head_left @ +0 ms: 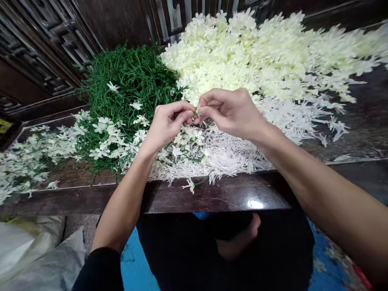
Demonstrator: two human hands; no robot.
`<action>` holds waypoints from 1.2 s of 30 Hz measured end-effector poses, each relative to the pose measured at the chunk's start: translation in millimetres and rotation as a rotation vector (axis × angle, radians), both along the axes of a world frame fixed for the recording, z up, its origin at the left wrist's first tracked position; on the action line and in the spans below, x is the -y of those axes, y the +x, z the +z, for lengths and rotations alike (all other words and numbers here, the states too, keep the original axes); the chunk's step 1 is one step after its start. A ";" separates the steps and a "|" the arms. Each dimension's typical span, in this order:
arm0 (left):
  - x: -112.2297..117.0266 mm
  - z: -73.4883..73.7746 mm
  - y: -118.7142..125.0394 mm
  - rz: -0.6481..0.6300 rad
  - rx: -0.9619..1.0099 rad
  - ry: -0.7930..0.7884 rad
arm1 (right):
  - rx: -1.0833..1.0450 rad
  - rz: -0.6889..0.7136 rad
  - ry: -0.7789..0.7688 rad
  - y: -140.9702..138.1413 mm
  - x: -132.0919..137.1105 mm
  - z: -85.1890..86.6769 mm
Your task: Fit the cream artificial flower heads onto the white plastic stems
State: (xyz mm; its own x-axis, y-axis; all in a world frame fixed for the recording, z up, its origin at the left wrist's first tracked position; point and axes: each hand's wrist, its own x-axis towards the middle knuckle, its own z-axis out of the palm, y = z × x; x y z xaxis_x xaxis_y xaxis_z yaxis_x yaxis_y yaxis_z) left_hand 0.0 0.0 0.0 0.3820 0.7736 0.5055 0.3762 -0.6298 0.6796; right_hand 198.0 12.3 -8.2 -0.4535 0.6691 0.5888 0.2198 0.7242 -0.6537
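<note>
My left hand (172,121) and my right hand (228,110) meet above the flower piles, fingertips pinched together. Between them is a small green stem piece (195,112), mostly covered by the fingers. Behind and to the left lies a heap of green plastic stems (124,76). A large pile of pale yellow-white artificial petals (242,52) spreads behind my right hand. Beneath my hands are white thread-like stamens (236,151). Assembled white flowers on green stems (103,141) lie around my left forearm, and one single flower (189,185) hangs over the front edge.
Everything rests on a dark wooden bench (224,196) with a carved back (60,40). More finished flowers (33,149) reach the bench's left end. Sacks (51,258) stand on the floor at lower left. A blue surface (136,262) shows below, around my dark-clothed legs.
</note>
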 end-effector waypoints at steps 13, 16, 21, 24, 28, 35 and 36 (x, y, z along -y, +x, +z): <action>1.0 1.4 0.2 0.031 -0.102 0.041 | 0.052 -0.001 0.005 -0.1 -0.9 -1.6; 2.2 2.2 0.8 0.051 -0.110 0.044 | 0.066 -0.018 0.038 -2.2 -0.8 -3.8; 3.8 2.9 2.1 0.100 -0.146 0.059 | 0.069 -0.029 0.142 -5.6 1.7 -6.2; 4.3 3.2 3.0 0.107 -0.164 0.071 | 0.091 -0.056 0.087 -6.0 3.1 -5.9; 6.2 8.1 2.8 0.090 -0.171 0.052 | 0.051 -0.046 0.002 -4.4 2.7 -3.5; -2.4 20.6 -14.0 0.146 -0.020 0.020 | -0.096 -0.009 -0.278 3.1 3.3 13.5; -5.5 21.2 -18.8 0.189 0.040 0.032 | -0.110 0.016 -0.296 4.6 3.6 16.5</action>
State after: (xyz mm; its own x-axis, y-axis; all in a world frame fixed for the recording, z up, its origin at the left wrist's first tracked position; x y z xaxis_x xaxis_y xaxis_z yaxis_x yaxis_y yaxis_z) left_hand -18.8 5.5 21.2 0.2102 0.8131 0.5428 0.4628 -0.5718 0.6774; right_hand 202.6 8.7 8.3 -0.4100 0.8120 0.4154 0.1264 0.5016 -0.8558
